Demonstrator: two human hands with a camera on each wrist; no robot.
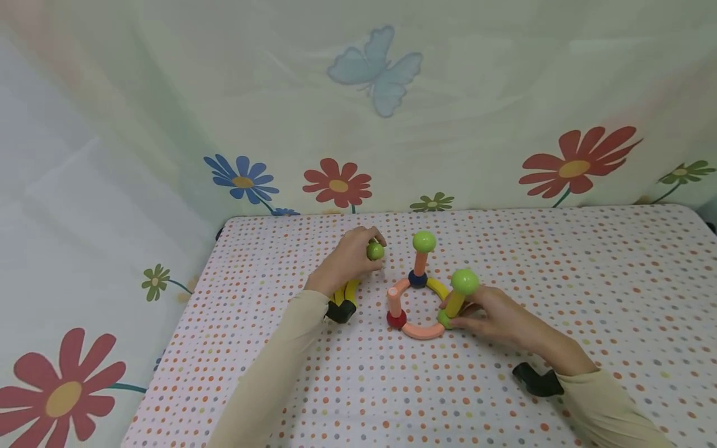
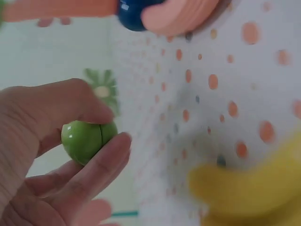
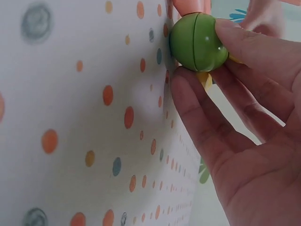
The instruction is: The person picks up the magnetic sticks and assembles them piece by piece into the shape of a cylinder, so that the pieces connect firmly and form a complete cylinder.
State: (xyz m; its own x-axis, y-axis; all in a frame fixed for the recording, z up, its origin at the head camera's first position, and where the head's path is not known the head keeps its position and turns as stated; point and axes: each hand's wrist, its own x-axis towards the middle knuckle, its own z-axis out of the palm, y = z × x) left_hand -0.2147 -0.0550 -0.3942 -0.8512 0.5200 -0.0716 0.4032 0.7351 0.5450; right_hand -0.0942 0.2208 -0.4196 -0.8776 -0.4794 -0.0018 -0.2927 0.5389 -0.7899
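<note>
Nearest me, my right hand (image 1: 493, 317) pinches the base of the yellow post (image 1: 456, 303) with fingers curled round the lower green ball (image 3: 196, 41), on the right side of the ring structure (image 1: 417, 305) on the dotted tabletop (image 1: 560, 280); I judge that grip should stay firm and low so the ring does not skid. Further off, my left hand (image 1: 347, 261) holds a loose green ball (image 2: 87, 140) between thumb and fingertips, left of the ring. A yellow curved piece (image 1: 343, 291) lies under that wrist. I would bring the ball over slowly and straight, so the joints are not knocked apart.
</note>
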